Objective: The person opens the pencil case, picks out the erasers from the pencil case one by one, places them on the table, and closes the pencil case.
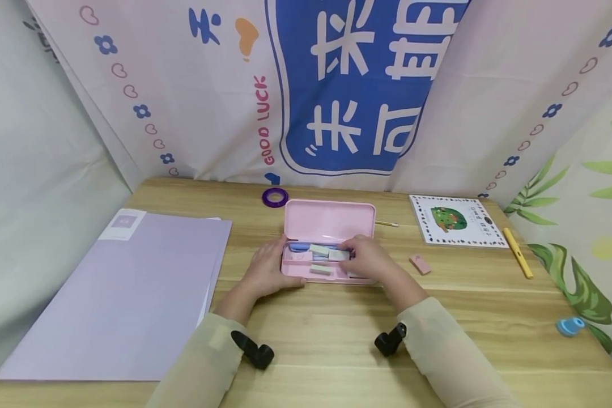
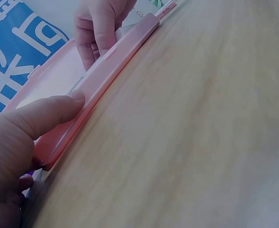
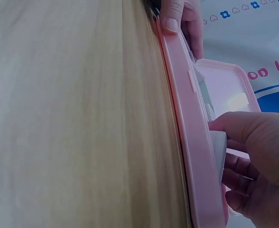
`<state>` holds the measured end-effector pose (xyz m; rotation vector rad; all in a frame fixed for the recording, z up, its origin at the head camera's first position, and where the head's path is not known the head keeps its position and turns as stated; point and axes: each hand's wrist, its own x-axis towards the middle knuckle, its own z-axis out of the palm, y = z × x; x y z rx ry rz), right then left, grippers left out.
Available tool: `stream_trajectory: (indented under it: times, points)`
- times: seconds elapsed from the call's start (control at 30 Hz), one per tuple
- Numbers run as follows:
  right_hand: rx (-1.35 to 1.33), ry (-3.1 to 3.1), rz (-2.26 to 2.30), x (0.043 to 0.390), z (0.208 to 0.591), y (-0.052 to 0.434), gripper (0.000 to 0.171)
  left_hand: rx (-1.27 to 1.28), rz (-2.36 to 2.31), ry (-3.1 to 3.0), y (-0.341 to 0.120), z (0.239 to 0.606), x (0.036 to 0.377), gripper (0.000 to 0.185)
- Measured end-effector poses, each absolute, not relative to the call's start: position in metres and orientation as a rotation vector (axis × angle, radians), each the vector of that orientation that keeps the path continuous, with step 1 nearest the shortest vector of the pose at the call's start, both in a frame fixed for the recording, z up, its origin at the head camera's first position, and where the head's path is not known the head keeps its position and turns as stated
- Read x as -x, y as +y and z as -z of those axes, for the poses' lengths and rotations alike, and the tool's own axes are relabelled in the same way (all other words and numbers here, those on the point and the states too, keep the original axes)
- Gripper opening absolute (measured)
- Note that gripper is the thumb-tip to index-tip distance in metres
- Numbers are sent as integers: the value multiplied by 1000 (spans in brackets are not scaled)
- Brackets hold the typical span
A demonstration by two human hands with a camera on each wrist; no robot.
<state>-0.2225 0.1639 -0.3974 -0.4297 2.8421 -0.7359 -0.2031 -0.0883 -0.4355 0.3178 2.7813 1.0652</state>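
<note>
Pencil case (image 1: 329, 222), pink, lid open, is sitting mid-desk on a light wooden table (image 1: 336, 351). Left hand (image 1: 268, 272) is gripping its left end, thumb pressing along the front rim. Right hand (image 1: 369, 258) is reaching inside, fingers pinching a pale eraser (image 1: 338, 255). Backdrop cloth (image 1: 265, 85) is reading "GOOD LUCK".

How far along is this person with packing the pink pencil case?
Several erasers already lie inside the open pink pencil case. The left hand steadies its edge while the right hand holds a pale eraser inside it. Still out on the table: a pink eraser, yellow pen, and the lid stays open.
</note>
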Motion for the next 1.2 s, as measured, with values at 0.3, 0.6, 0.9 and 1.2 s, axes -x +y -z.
stream_trajectory:
  times: [0.3,0.6,0.9,1.2]
  points:
    - [401,2872,807,219,398,165,33,-324,-1064,2781,-88,436,203,122]
    - [275,2866,947,210,391,191,42,-340,-1063,2781,-87,438,204,123]
    - [118,3029,999,193,401,279,42,-342,-1066,2770,-88,434,204,124]
    - [-272,2958,925,185,411,337,57,-342,-1067,2772,-89,435,204,124]
